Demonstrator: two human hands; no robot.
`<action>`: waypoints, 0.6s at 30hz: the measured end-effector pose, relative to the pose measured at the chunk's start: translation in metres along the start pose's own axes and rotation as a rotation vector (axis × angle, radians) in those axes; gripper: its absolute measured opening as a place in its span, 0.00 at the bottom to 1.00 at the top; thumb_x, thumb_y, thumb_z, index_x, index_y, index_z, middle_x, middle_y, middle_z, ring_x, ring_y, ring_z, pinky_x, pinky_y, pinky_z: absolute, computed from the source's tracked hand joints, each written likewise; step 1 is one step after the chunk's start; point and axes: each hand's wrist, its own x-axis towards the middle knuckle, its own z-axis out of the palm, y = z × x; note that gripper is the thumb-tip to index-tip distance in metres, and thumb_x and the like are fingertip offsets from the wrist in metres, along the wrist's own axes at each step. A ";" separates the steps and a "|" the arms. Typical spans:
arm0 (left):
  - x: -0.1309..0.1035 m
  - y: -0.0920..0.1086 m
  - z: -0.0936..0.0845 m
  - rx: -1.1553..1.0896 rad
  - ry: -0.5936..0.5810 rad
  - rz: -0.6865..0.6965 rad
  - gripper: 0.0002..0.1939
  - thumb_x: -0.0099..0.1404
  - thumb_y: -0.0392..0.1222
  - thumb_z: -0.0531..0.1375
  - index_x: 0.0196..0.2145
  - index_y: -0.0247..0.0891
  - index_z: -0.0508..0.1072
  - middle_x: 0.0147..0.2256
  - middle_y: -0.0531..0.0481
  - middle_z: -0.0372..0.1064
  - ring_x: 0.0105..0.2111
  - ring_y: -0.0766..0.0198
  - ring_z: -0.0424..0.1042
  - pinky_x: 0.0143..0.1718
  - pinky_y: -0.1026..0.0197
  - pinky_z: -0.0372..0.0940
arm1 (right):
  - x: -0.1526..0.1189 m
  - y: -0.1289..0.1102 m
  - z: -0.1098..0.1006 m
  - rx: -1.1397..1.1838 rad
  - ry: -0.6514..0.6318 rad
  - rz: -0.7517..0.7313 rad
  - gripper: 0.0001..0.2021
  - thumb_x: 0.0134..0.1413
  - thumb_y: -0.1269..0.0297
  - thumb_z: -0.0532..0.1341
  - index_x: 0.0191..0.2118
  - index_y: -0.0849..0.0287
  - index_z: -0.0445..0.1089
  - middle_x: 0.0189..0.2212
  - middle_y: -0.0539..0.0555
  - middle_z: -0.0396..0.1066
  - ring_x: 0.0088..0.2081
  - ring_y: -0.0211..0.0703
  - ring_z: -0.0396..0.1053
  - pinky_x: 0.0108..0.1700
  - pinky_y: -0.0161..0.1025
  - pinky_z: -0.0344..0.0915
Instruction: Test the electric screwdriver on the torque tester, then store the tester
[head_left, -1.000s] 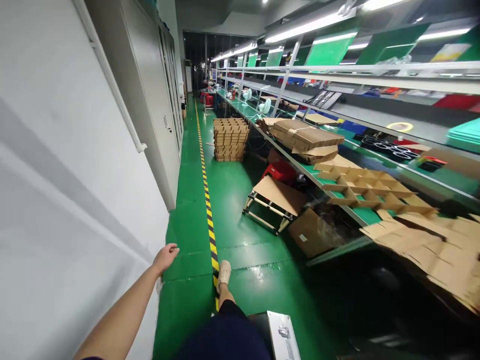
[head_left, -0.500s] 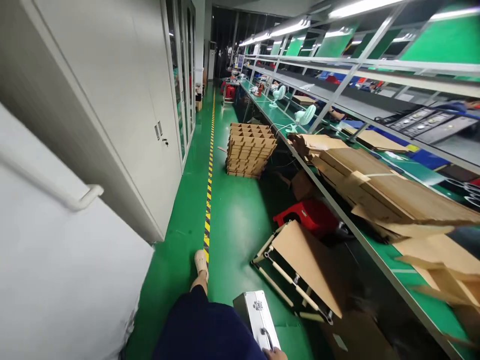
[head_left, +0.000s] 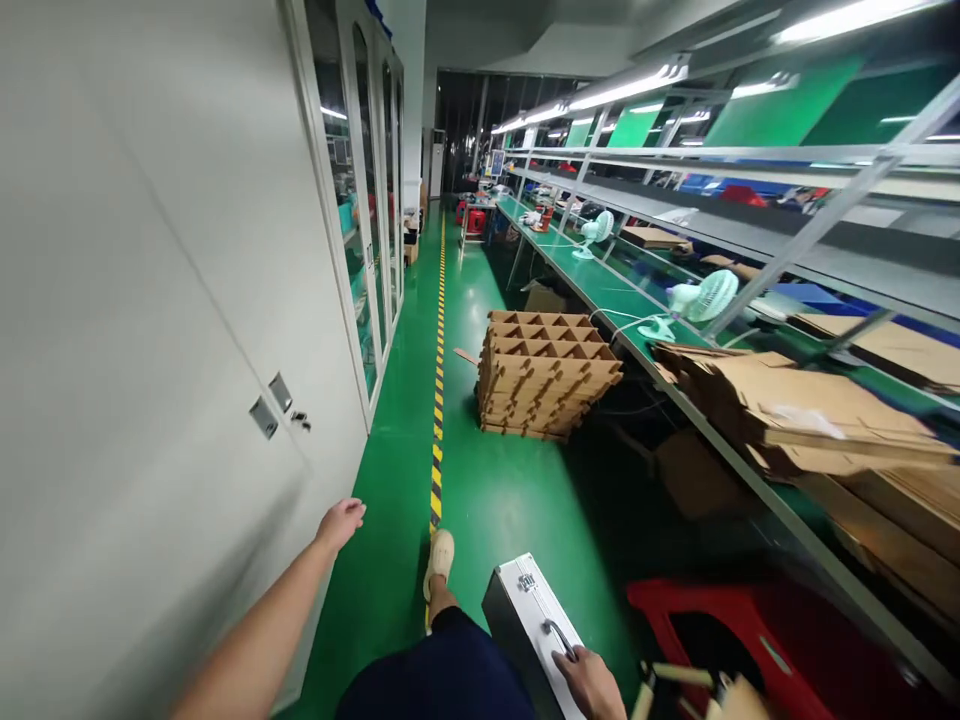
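My right hand point(head_left: 591, 683) is closed round the dark handle of a silver case point(head_left: 534, 625), which hangs above the green floor at the bottom centre. My left hand point(head_left: 343, 524) hangs in the air beside the pale cabinet point(head_left: 225, 300), its fingers curled together and nothing visible in them. One of my feet, in a beige shoe point(head_left: 440, 555), is on or beside the yellow and black floor line point(head_left: 438, 420).
Stacked cardboard dividers point(head_left: 544, 380) stand on the floor ahead. A long green workbench point(head_left: 600, 290) on the right bears mint fans point(head_left: 705, 298) and flat cardboard point(head_left: 825, 400). A red plastic object point(head_left: 787, 640) lies at the lower right.
I have moved forward along the aisle; the dividers and bench look nearer. My left hand has come into view, and the case and right hand show more fully. The beige-framed cardboard has mostly left view.
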 end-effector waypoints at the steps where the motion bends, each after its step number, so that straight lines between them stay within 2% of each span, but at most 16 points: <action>1: 0.036 0.025 0.007 -0.034 -0.005 0.028 0.19 0.60 0.47 0.61 0.46 0.35 0.72 0.46 0.42 0.75 0.40 0.60 0.76 0.36 0.63 0.67 | 0.038 -0.030 -0.008 0.012 -0.029 -0.028 0.13 0.50 0.58 0.55 0.17 0.51 0.65 0.25 0.56 0.73 0.34 0.55 0.75 0.39 0.47 0.67; 3: 0.096 0.068 0.017 -0.075 0.020 0.027 0.20 0.58 0.47 0.61 0.45 0.34 0.71 0.45 0.40 0.75 0.38 0.60 0.76 0.34 0.63 0.67 | 0.111 -0.095 -0.028 0.008 -0.059 -0.063 0.13 0.52 0.59 0.54 0.19 0.52 0.65 0.26 0.57 0.73 0.36 0.54 0.74 0.39 0.45 0.66; 5: 0.141 0.105 0.022 -0.102 0.076 -0.010 0.19 0.57 0.46 0.60 0.45 0.33 0.71 0.42 0.40 0.75 0.36 0.60 0.76 0.32 0.62 0.67 | 0.174 -0.165 -0.053 -0.015 -0.073 -0.086 0.13 0.54 0.59 0.54 0.21 0.53 0.66 0.27 0.57 0.73 0.37 0.53 0.74 0.39 0.42 0.65; 9: 0.216 0.174 0.016 -0.204 0.174 -0.027 0.21 0.55 0.47 0.61 0.44 0.34 0.71 0.39 0.43 0.76 0.35 0.60 0.76 0.34 0.62 0.68 | 0.287 -0.308 -0.114 -0.041 -0.072 -0.149 0.12 0.57 0.59 0.55 0.26 0.58 0.68 0.29 0.58 0.73 0.36 0.49 0.72 0.35 0.38 0.61; 11: 0.262 0.208 0.013 -0.266 0.208 -0.003 0.21 0.53 0.48 0.62 0.43 0.34 0.72 0.37 0.44 0.76 0.35 0.59 0.76 0.34 0.61 0.68 | 0.344 -0.378 -0.144 -0.032 -0.051 -0.191 0.13 0.57 0.58 0.56 0.26 0.59 0.68 0.28 0.57 0.72 0.33 0.45 0.70 0.33 0.37 0.58; 15: 0.384 0.286 0.022 -0.402 0.290 0.013 0.19 0.51 0.48 0.62 0.40 0.36 0.72 0.34 0.45 0.76 0.33 0.60 0.76 0.33 0.60 0.69 | 0.459 -0.516 -0.196 0.039 0.031 -0.256 0.17 0.57 0.55 0.56 0.22 0.59 0.64 0.22 0.52 0.66 0.26 0.39 0.64 0.29 0.36 0.52; 18: 0.481 0.369 0.034 -0.466 0.244 0.082 0.21 0.49 0.50 0.63 0.39 0.36 0.72 0.33 0.45 0.76 0.33 0.59 0.76 0.33 0.60 0.69 | 0.531 -0.615 -0.232 0.147 0.054 -0.284 0.18 0.57 0.55 0.55 0.19 0.58 0.60 0.19 0.49 0.61 0.23 0.36 0.59 0.27 0.35 0.50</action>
